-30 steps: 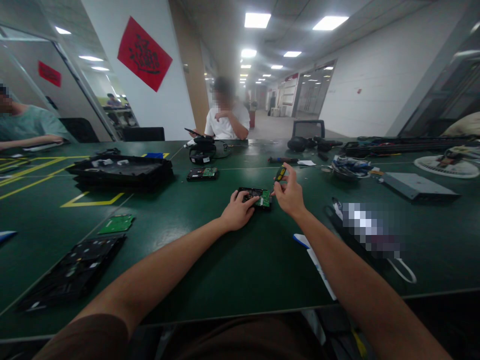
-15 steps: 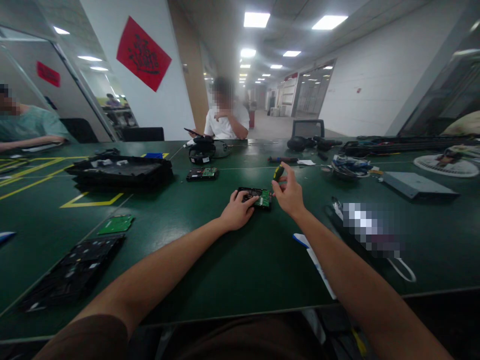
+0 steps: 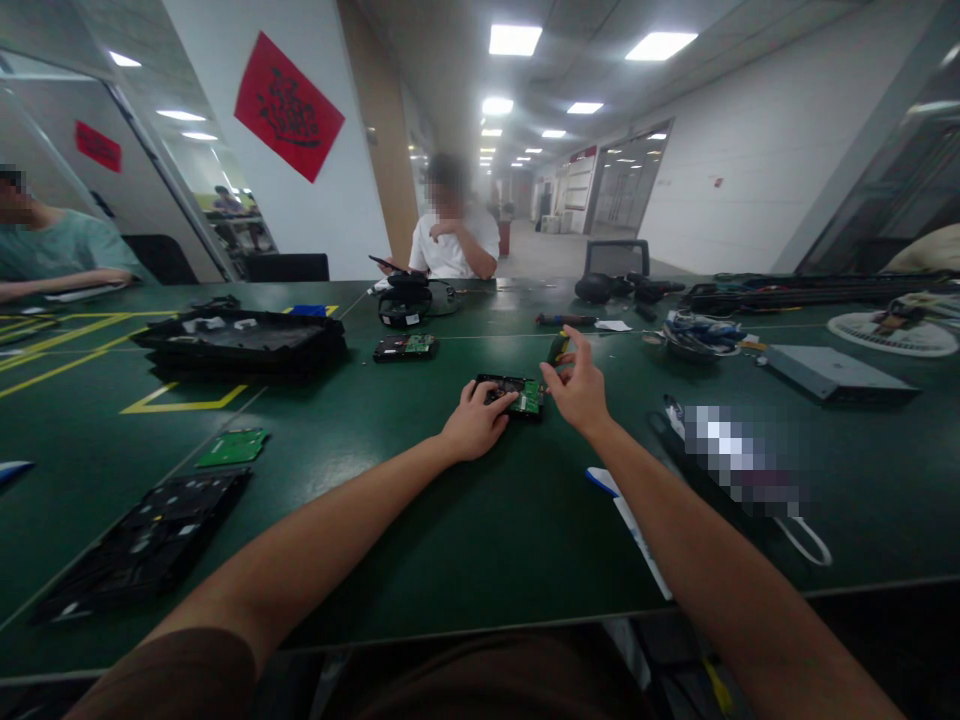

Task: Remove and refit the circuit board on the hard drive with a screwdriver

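A black hard drive point(image 3: 512, 393) with a green circuit board on top lies on the green table point(image 3: 420, 500) in front of me. My left hand point(image 3: 472, 424) rests on its near left edge, fingers curled over it and holding it down. My right hand point(image 3: 579, 388) hovers at the drive's right end, pinching a small screwdriver with a black and yellow handle point(image 3: 556, 347) that points down at the circuit board.
A second hard drive point(image 3: 405, 347) lies farther back. Black trays point(image 3: 240, 342) stand at the left, a loose green board point(image 3: 232, 448) and a black panel point(image 3: 142, 545) nearer me. Tools, cables and a grey box point(image 3: 836, 372) are at the right. Two people sit across the table.
My right hand has turned the screwdriver slightly and its fingers have spread a little; the handle sits lower behind the fingers. My left hand has stayed on the drive.
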Demonstrator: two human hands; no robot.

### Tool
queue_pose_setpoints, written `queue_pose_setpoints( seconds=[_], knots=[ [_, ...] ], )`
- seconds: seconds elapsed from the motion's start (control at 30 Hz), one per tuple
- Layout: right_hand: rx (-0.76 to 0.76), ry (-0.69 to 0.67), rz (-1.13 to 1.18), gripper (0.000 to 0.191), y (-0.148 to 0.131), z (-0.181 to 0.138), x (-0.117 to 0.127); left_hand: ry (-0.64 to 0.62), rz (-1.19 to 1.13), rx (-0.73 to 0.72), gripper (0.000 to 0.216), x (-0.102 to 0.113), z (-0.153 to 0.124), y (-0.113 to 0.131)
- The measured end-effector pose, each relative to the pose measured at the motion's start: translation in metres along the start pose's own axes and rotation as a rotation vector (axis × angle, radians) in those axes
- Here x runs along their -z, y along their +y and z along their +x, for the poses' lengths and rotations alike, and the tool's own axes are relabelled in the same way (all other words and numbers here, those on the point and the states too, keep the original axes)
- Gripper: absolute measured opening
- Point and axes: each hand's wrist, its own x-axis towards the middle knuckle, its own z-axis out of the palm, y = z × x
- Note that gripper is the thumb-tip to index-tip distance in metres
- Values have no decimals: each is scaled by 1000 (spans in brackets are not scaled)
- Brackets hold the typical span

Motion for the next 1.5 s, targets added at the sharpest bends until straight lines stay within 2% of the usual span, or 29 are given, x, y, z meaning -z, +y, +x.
queue_pose_setpoints(
  seconds=[0.7,1.3,1.5],
  knots=[
    [-29,-19,64,70,1,0,0,-6,6,11,50,-4,0,-3],
    [-17,15,9,71,-1,0,1,-13,-1,31,50,-1,-1,-1],
    [-27,-19,16,72,-1,0,0,-3,-2,23,50,-1,-1,0]
  ],
)
